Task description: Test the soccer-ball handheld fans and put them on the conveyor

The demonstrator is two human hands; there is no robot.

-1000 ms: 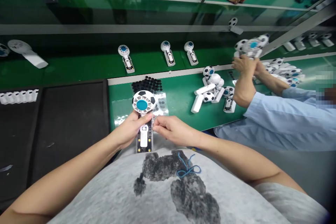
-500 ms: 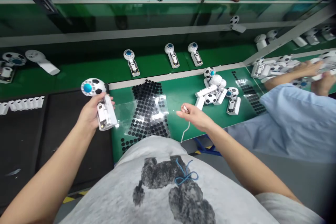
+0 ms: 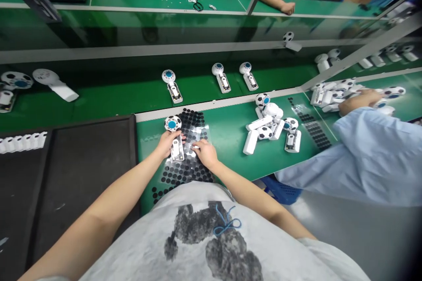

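My left hand (image 3: pixel 168 144) is closed around the handle of a handheld fan (image 3: pixel 172 124) with a football-patterned head and a blue centre. Its handle is uncovered on the upper side, with a white inner part and fittings showing. Just to the right, my right hand (image 3: pixel 206 153) pinches a small white cable plug (image 3: pixel 195 146), pointed toward the fan's handle. The cord behind it is hidden. Under both hands lie clear sheets of round black stickers (image 3: pixel 194 171) on the green workbench (image 3: pixel 227 153).
Several fans lie in a heap (image 3: pixel 263 122) to the right, with a single open fan (image 3: pixel 291 138) beside it. Black trays (image 3: pixel 95 158) stand at left. More open fans (image 3: pixel 221 80) lie on the green belt (image 3: pixel 194 83) ahead. A co-worker's blue sleeve (image 3: pixel 369 140) reaches in at right.
My left hand has brought the fan rightward over the sticker sheets. My right hand has moved left with the plug, close to the fan. The co-worker's hand at right has shifted.
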